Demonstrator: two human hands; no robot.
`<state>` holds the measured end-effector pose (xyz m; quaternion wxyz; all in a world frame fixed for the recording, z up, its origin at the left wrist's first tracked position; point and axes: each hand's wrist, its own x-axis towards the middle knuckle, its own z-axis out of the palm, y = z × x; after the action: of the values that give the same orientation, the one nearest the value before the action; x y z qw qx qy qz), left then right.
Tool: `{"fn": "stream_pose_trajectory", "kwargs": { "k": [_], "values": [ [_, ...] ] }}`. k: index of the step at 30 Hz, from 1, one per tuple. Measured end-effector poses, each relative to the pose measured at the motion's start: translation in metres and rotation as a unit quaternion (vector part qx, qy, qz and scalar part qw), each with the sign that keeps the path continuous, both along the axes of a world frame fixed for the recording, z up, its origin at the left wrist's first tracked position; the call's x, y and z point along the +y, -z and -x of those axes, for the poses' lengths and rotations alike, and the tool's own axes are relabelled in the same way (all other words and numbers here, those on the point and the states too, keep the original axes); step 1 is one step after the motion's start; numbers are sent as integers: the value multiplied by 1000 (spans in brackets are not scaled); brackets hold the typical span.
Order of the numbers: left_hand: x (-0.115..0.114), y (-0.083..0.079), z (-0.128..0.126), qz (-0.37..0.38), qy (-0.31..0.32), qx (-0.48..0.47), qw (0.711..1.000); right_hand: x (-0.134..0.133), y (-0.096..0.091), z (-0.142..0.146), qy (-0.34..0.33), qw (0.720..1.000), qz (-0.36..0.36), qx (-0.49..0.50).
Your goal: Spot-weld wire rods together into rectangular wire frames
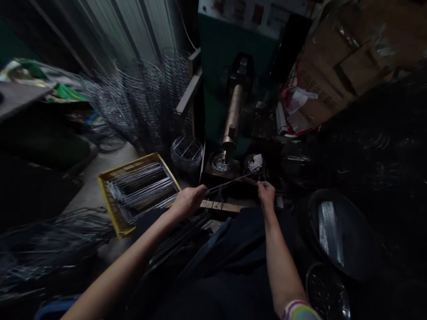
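My left hand [189,201] is closed around a thin bundle of metal wire rods [230,183]. The rods run up and to the right toward my right hand [266,194], which pinches them near their far end. Both hands sit just in front of a small welding machine [232,116] with a brass-coloured arm and a round base [220,163]. My lap in dark clothing lies below the hands.
A yellow crate [110,209] holding several wire rods stands to the left. Stacks of wire frames [143,98] rise behind it, and more lie at lower left [40,249]. Dark round tubs [336,231] sit at the right. Cardboard boxes [336,66] are piled at upper right.
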<state>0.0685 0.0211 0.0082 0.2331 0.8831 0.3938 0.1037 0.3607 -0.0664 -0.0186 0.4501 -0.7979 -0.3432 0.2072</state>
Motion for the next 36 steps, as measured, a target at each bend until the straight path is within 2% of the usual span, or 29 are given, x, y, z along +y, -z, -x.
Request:
{"fn": "stream_pose_trajectory", "kwargs": {
  "k": [3,5,8,10,14,21,28,36],
  "values": [
    [-5,3,3,0,-15,-60,998,-1,3,28,-35,998,-20,47],
    [-11,2,3,8,-30,-112,993,2,2,54,-58,990,-47,122],
    [-20,0,1,9,-42,-180,983,13,-9,83,-56,962,-89,251],
    [-24,-2,0,1,-45,-205,978,19,-18,92,-46,948,-110,294],
    [-28,-3,3,-6,-51,-226,973,27,-30,98,-44,932,-136,334],
    [-28,-5,4,-25,-57,-256,965,32,-33,107,-49,916,-163,363],
    [-27,-6,7,-22,-67,-269,961,37,-35,109,-61,910,-190,363],
    [-21,-8,6,1,-74,-276,958,44,-37,108,-62,908,-188,368]
  ]
}}
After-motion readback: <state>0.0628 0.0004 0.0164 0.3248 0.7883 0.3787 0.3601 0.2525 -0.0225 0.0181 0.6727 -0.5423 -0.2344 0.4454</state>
